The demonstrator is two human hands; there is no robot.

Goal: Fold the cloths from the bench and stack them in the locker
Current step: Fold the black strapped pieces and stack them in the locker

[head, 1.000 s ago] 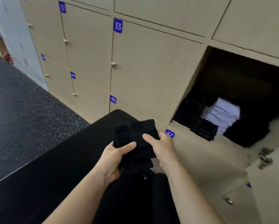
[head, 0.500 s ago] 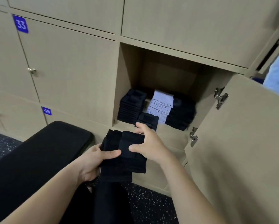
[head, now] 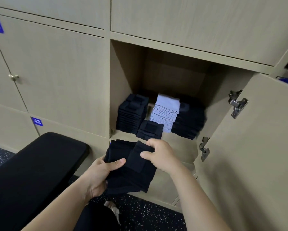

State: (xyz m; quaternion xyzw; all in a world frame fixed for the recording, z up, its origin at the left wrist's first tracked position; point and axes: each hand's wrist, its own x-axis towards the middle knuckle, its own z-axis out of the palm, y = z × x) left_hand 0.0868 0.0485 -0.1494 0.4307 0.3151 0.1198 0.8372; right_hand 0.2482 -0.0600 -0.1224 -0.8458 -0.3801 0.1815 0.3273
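I hold a folded black cloth [head: 133, 170] in both hands, just below the front edge of the open locker [head: 178, 147]. My left hand [head: 101, 174] grips its left side with the thumb on top. My right hand [head: 160, 154] pinches its upper right corner. Inside the locker stand a tall black stack [head: 131, 112] on the left, a white stack [head: 166, 110] in the middle, another black stack [head: 190, 120] on the right, and a low black stack [head: 150, 130] at the front.
The black padded bench [head: 39, 167] lies at the lower left. The locker's door [head: 250, 147] stands open on the right, its hinges showing. Closed lockers numbered 33 and 48 are to the left. Speckled dark floor [head: 148, 214] is below.
My view has swung right from the bench to face the open locker. Both hands carried the folded black cloth closer to the locker's opening, keeping the same grip.
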